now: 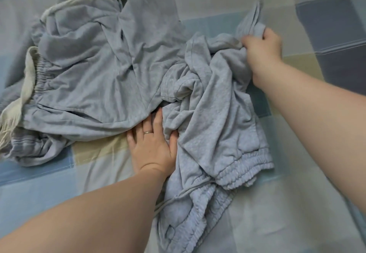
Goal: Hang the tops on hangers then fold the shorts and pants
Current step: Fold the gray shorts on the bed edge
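Left forearm comes in from the bottom edge, and the left hand (152, 146) lies flat on the checked sheet (59, 189), fingers straight and slightly spread. The fingertips sit on the lower hem of the blue-grey pants (95, 70), and there's a ring (148, 132) on one finger. The thumb rests against the crumpled grey pair (213, 118) just to its right; shorts or pants, I can't tell from this heap.

Over on the far side, the right hand (263, 49) is curled tight, gripping a bunch of that crumpled pair's fabric at its upper edge, with cloth poking out above the knuckles. The pair's gathered waistband (243, 171) lies low and to the right, near the camera, with a thin cord (178, 195) trailing across it.

The blue-grey pants are spread wide across the left and middle of the sheet, wrinkled, with the elastic waist at the left edge and a cream drawstring (27, 80) running down beside it. The two garments overlap in the middle.
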{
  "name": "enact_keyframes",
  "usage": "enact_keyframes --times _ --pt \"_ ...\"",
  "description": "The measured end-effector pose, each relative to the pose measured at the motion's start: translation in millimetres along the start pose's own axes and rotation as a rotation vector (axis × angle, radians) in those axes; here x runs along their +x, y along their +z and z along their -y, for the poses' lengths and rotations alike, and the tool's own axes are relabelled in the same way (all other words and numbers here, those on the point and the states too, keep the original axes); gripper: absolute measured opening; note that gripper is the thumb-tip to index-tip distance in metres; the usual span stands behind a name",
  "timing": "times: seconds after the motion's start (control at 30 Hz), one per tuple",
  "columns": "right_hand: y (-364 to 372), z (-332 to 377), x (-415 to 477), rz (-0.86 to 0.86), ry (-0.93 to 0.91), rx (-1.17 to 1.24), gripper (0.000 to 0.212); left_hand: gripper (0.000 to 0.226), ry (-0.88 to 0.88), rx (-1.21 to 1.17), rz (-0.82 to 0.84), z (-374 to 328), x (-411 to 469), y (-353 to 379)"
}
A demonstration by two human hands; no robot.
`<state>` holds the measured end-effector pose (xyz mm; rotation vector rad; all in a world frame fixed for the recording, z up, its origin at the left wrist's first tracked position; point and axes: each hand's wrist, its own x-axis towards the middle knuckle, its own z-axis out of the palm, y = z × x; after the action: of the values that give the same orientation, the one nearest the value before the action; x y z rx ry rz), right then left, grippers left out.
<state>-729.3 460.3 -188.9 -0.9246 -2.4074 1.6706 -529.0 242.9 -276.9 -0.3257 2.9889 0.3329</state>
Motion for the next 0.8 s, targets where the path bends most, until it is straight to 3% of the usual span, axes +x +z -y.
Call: enact_keyframes --times 0.23,0.37,0.5,0.63,0.8 --pt "-42 -25 -93 0.056 -0.117 -0.115 0.014 0.070 0.031 -0.051 -0.054 2 0 0" --pt "-68 -51 -170 0.054 -0.126 -0.024 0.018 0.057 0.084 -0.117 -0.069 5 -3 -3" --pt "-93 -86 -248 0.100 -0.141 -0.066 0.037 0.043 0.235 -0.198 -0.089 19 -21 -15" --pt "-106 -115 -305 0.221 -0.044 -0.069 0.047 0.044 0.306 -0.324 -0.061 37 -69 -23" --pt "-117 -135 -364 0.218 0.078 -0.133 0.048 0.045 0.304 -0.355 -0.002 58 -125 -18"
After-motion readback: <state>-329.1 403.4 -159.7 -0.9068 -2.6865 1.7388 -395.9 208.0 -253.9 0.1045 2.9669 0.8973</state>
